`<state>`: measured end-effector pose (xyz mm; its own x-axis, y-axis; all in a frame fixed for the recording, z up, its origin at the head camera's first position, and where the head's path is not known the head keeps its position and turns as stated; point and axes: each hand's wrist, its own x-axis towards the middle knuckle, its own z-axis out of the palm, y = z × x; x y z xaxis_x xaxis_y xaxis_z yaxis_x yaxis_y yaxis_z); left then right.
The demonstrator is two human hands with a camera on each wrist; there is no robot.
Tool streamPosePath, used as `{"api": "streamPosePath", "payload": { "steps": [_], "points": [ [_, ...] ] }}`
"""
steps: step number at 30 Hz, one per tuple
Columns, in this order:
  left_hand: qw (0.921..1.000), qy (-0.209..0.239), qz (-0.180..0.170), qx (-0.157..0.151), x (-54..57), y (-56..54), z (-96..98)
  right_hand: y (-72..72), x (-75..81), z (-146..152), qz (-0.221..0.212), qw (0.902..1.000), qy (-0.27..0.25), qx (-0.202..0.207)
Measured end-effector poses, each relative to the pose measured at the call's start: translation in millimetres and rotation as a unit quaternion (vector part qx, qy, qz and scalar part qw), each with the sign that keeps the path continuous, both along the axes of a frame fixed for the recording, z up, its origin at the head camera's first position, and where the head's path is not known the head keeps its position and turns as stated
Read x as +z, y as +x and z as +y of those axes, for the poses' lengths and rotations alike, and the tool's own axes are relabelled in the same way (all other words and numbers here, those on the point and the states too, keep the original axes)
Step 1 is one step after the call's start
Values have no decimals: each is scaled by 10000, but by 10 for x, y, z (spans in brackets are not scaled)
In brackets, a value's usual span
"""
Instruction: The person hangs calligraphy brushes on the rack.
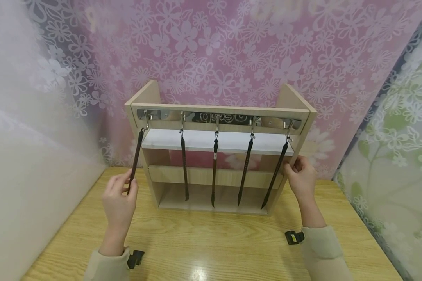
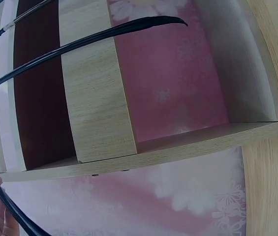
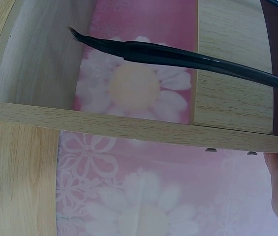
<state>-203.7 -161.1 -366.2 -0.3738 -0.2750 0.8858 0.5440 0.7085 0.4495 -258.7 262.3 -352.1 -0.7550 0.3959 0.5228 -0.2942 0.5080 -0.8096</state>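
Note:
My left hand [image 1: 120,197] pinches a dark writing brush [image 1: 136,154] low on its shaft, at the left of a wooden rack [image 1: 218,174]. That brush slants, its top end close to the leftmost hook [image 1: 146,120]; whether its loop sits on the hook I cannot tell. In the left wrist view, the fingers [image 2: 1,216] show around the brush [image 2: 16,212]. My right hand [image 1: 301,177] grips the front edge of the rack's right side panel [image 1: 304,134]. Beside it hangs the rightmost brush [image 1: 276,175], its dark tip seen in the right wrist view.
Several more brushes hang from the metal hook strip [image 1: 172,115], among them a middle one with a white label [image 1: 215,155]. A white shelf [image 1: 198,139] lies behind them. The rack stands on a wooden table [image 1: 211,242] against a pink flowered curtain [image 1: 211,50].

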Motion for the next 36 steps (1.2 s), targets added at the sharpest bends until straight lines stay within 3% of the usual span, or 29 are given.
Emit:
{"api": "streamPosePath", "payload": {
  "steps": [13, 26, 30, 36],
  "points": [
    [9998, 39, 73, 158, -29, 7, -17, -6, -9, -1, 73, 9998, -146, 79],
    [9999, 36, 17, 100, -29, 11, -9, 6, -6, 1, 12, 9998, -168, 109],
    [9999, 23, -93, -43, -73, -13, 11, 4, -8, 3, -43, 9999, -135, 45],
    [9984, -140, -528, -115, -172, -76, 35, 1, -11, 1, -17, 9999, -90, 60]
  ]
}}
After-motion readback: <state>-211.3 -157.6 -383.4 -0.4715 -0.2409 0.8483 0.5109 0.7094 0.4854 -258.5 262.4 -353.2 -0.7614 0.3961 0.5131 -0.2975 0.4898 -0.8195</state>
